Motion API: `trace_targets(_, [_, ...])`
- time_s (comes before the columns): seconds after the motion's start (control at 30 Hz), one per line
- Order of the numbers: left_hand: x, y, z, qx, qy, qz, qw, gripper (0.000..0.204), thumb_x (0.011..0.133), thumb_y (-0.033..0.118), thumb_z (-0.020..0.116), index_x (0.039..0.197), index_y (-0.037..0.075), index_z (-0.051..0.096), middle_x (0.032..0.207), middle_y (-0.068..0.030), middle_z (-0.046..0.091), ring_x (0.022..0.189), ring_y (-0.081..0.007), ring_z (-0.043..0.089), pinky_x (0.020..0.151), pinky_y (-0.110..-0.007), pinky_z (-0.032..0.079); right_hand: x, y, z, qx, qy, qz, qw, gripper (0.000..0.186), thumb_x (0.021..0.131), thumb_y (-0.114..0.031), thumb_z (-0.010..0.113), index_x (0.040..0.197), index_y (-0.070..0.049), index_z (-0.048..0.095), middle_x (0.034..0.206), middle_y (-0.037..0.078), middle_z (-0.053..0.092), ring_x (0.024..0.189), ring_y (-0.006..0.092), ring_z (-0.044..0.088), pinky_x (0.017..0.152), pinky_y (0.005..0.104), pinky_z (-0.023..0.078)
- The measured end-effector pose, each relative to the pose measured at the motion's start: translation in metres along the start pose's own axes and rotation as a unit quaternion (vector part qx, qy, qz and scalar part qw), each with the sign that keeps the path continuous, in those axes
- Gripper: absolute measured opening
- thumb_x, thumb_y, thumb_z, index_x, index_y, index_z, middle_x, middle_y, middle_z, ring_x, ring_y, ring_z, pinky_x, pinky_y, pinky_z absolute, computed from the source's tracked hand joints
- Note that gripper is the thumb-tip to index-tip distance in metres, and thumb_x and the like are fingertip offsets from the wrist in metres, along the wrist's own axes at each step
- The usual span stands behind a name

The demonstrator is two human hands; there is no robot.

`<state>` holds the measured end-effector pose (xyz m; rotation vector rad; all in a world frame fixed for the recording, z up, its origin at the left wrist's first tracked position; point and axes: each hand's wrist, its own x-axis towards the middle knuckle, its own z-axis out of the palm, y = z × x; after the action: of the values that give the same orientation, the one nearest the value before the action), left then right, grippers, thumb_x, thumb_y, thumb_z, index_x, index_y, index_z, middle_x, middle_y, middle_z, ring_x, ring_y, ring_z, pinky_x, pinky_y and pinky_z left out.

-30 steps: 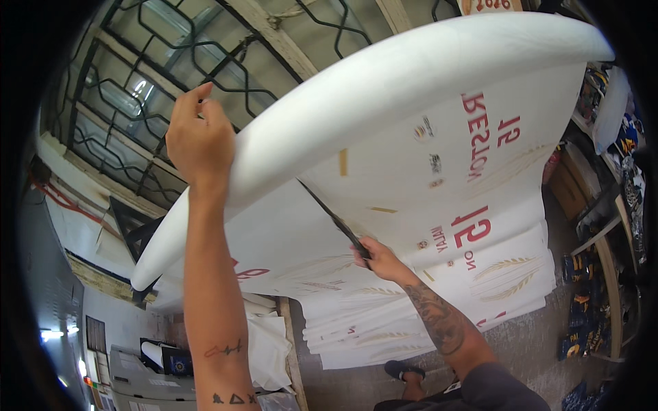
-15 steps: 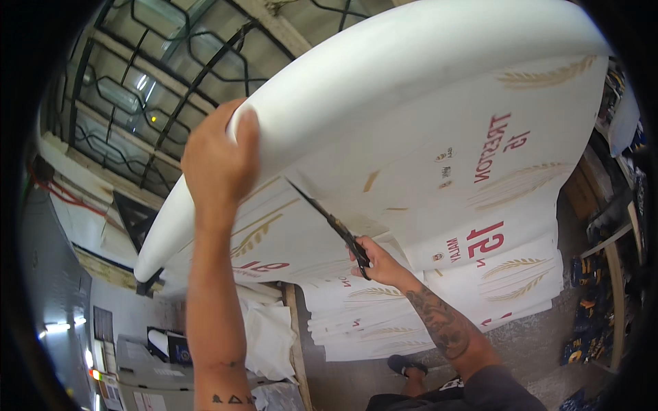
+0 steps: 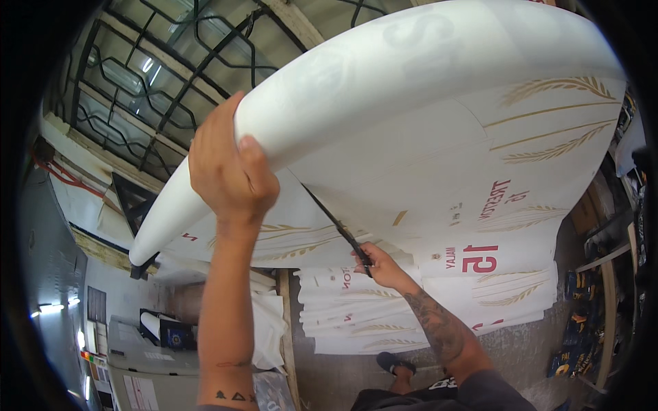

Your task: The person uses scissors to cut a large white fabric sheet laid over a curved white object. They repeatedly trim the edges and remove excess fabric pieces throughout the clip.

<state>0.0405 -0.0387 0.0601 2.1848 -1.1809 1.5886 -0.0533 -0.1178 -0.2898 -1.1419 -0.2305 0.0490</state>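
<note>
My left hand (image 3: 229, 168) is raised and grips the curled upper fold of a big white printed sheet (image 3: 425, 130) with red lettering and gold wheat ears. My right hand (image 3: 378, 264) is lower, closed around the handle of a long dark blade (image 3: 329, 222) whose tip points up-left into the sheet, just under my left hand. Below the lifted sheet lies a stack of similar printed sheets (image 3: 411, 315), fanned out at their edges.
A wooden table edge (image 3: 284, 322) runs below the stack. A window with a black metal grille (image 3: 157, 75) is at the upper left. A grey machine (image 3: 144, 356) stands at the lower left. My dark shoe (image 3: 394, 362) shows on the concrete floor. Shelving (image 3: 603, 274) lines the right.
My left hand has pulled the sheet's fold further right and toward me, so the sheet bulges larger. The right hand with the blade has stayed in nearly the same place.
</note>
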Motion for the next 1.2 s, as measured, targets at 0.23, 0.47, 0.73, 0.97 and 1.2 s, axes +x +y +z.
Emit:
trace_targets(0.23, [0.074, 0.015, -0.023, -0.122, -0.200, -0.298, 0.925, 0.042, 0.090, 0.034, 0.047, 0.097, 0.003, 0.076, 0.076, -0.0183, 0.071, 0.070, -0.0343, 0.068, 0.071, -0.042, 0.053, -0.021, 0.006, 0.015, 0.036, 0.013, -0.007, 0.999, 0.052, 0.090, 0.005, 0.068, 0.136, -0.003, 0.045, 0.120, 0.005, 0.053, 0.111, 0.0112, 0.053, 0.098, 0.0266, 0.043])
trace_targets(0.47, [0.000, 0.032, -0.007, 0.073, 0.141, 0.103, 0.982, 0.052, 0.087, 0.040, 0.057, 0.120, 0.001, 0.067, 0.107, -0.0144, 0.071, 0.098, -0.0335, 0.067, 0.088, -0.042, 0.047, -0.019, 0.007, 0.035, 0.006, 0.041, -0.100, 0.994, 0.050, 0.090, 0.006, 0.066, 0.135, -0.003, 0.045, 0.106, 0.002, 0.053, 0.102, 0.0113, 0.055, 0.089, 0.0263, 0.048])
trace_targets(0.73, [0.019, -0.008, -0.009, 0.019, -0.056, 0.004, 0.998, 0.051, 0.092, 0.047, 0.056, 0.111, 0.003, 0.074, 0.092, -0.0147, 0.074, 0.077, -0.0297, 0.067, 0.071, -0.036, 0.052, 0.004, 0.004, 0.016, -0.066, 0.072, -0.100, 0.990, 0.042, 0.090, 0.008, 0.058, 0.129, -0.001, 0.046, 0.095, 0.002, 0.050, 0.092, 0.0113, 0.050, 0.081, 0.0261, 0.047])
trace_targets(0.97, [0.051, 0.005, -0.036, -0.270, -0.141, -0.191, 0.933, 0.035, 0.097, 0.030, 0.056, 0.100, 0.002, 0.077, 0.077, -0.0085, 0.073, 0.072, -0.0128, 0.063, 0.067, -0.025, 0.049, -0.007, 0.000, 0.032, 0.023, 0.056, -0.048, 0.997, 0.044, 0.093, 0.003, 0.063, 0.133, -0.003, 0.048, 0.103, 0.001, 0.051, 0.099, 0.0103, 0.052, 0.087, 0.0243, 0.046])
trace_targets(1.2, [-0.004, 0.029, -0.002, 0.058, 0.076, 0.087, 0.992, 0.068, 0.077, 0.045, 0.070, 0.125, -0.001, 0.061, 0.119, -0.0158, 0.066, 0.105, -0.0368, 0.063, 0.094, -0.044, 0.046, 0.022, -0.010, 0.020, -0.045, 0.071, -0.124, 0.989, 0.041, 0.092, 0.006, 0.060, 0.131, -0.003, 0.050, 0.104, 0.002, 0.052, 0.097, 0.0131, 0.054, 0.090, 0.0255, 0.046])
